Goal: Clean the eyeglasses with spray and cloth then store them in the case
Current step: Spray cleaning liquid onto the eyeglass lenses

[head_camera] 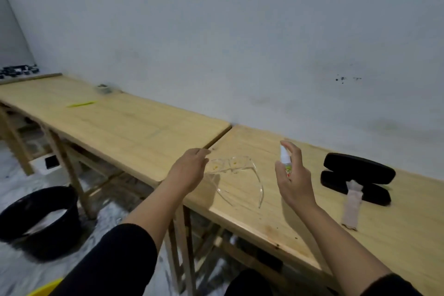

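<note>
Pale wall fills the upper frame, and below it two wooden counters [252, 202] run from upper left to lower right. Just right of the seam between them, at centre frame, lie the clear glasses [236, 168], temples unfolded, with yellowish smudges showing on both lenses. The left hand [189, 170] curls its fingers at the left end of the glasses; whether it already pinches them is hidden behind the hand. The right hand [292, 175] grips a small white bottle [285, 160] upright, forefinger on its top, nozzle seemingly turned toward the lenses. At right the black case [358, 178] lies open, and the pale cloth [352, 204] is draped from its near half onto the counter, untouched. By my reading the task is at its start: spraying is about to begin or just under way, while wiping, folding the temples and storing the glasses are all left.
</note>
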The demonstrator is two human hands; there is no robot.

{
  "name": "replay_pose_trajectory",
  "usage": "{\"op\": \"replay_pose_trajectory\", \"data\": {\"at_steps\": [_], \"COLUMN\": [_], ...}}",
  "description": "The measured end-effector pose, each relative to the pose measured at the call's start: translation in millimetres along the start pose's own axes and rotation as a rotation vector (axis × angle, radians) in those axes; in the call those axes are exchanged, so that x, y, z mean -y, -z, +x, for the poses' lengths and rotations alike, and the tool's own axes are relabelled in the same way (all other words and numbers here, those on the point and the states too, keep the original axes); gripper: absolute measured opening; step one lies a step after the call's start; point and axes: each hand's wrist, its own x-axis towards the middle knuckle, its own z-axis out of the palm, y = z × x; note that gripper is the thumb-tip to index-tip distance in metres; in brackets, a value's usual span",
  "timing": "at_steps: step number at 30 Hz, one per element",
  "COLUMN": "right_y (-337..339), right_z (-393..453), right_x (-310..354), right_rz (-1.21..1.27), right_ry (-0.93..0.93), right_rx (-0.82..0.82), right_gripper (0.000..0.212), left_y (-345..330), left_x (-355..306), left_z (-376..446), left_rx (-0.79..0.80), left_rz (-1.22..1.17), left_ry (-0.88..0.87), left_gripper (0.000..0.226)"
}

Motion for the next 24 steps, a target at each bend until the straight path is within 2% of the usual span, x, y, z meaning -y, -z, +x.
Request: {"op": "replay_pose_trajectory", "data": {"at_steps": [6,16,19,22,24], "right_y": [-21,-29,-31,-27,-4], "right_z": [-4,-3,-5,-8,2], "right_x": [2,2,3,7,-12], "right_rz": [0.016,0.047,0.065,0.088,0.086], "right_ry": [-0.017,-0.038,-0.029,0.0,-0.026], "right_rx": [0.074,0.098,0.107,0.076,0.007], "right_gripper": [0.042,0.041,0.038,0.036,0.034], "left_y": [-13,-30,-24,-20,-38], "left_x": [19,20,21,20,-3], "left_z": [-15,-13,-14,-11,18], "left_rx": [0.041,-0.005,-0.131,-0.247,-0.247], "left_rz": [-0.041,-0.19,-0.221,-0.346,-0.481], "left_ry": [-0.072,-0.022,-0.018,0.163,0.276], "left_gripper": [0.05,0.022,0.017,0.02,0.023]}}
